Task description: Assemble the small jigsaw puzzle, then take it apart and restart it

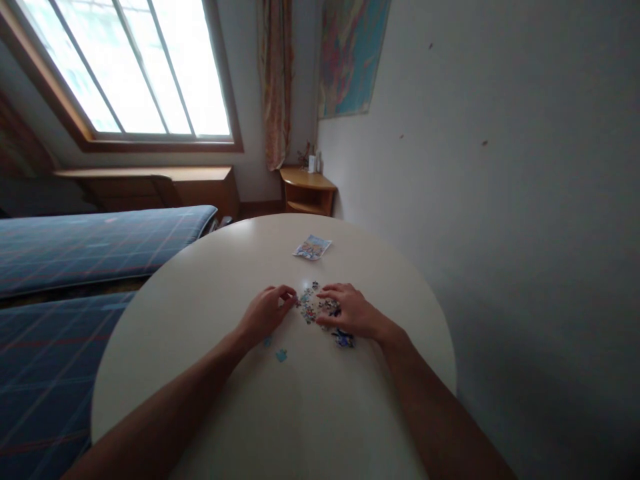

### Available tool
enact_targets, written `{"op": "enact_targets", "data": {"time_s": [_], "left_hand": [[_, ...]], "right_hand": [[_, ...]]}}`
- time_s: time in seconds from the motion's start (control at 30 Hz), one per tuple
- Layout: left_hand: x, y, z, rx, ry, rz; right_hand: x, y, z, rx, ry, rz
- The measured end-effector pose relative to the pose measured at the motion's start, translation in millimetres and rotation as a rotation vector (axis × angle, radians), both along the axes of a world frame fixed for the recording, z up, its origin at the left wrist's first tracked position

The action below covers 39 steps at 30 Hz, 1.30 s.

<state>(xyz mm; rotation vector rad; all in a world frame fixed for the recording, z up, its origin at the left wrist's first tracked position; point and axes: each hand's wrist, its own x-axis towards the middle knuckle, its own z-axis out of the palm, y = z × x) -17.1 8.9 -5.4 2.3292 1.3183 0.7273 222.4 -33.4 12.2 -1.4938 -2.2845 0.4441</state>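
A loose pile of small jigsaw puzzle pieces (pixel 307 308) lies near the middle of the round white table (pixel 215 267). At its left edge is my left hand (pixel 270 310), thumb and forefinger pinched on a small puzzle piece (pixel 298 302). My right hand (pixel 350 310) rests over the right side of the pile, fingers spread and curved, covering some pieces. Dark blue pieces (pixel 343 339) lie clustered below the right palm. Two light blue pieces (pixel 281 355) sit apart, nearer to me, below the left hand.
Beyond the pile, a small colourful picture packet (pixel 313 247) lies flat on the table. A bed with a blue plaid cover (pixel 100 247) stands to the left, and a white wall (pixel 500 233) rises close on the right. A wooden corner shelf (pixel 307 180) is behind the table.
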Motion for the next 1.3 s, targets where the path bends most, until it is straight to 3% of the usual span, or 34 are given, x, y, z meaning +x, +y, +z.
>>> {"op": "enact_targets", "data": {"time_s": [0.17, 0.27, 0.43, 0.6, 0.83, 0.97, 1.13, 1.3], "left_hand": [[2, 3, -4.1, 0.045, -0.012, -0.033], [1, 4, -7.9, 0.094, 0.005, -0.083], [0, -2, -11.9, 0.162, 0.061, -0.227], [6, -5, -10.6, 0.152, 0.062, -0.275], [9, -5, -3.7, 0.123, 0.078, -0.199], [10, -10, -6.3, 0.181, 0.084, -0.257], [16, -14, -5.5, 0.211, 0.142, -0.329], [17, -15, 6.1, 0.173, 0.158, -0.245]], "right_hand": [[21, -8, 4.2, -0.270, -0.098, 0.006], [31, -8, 5.8, -0.327, -0.107, -0.028], [26, -3, 4.6, -0.207, -0.039, -0.082], [18, 0, 4.8, -0.086, 0.031, -0.009], [26, 4, 5.4, -0.112, 0.206, -0.046], [29, 7, 3.7, -0.180, 0.294, -0.098], [31, 9, -0.3, -0.144, 0.327, -0.148], [31, 9, 2.1, -0.138, 0.389, -0.232]]}}
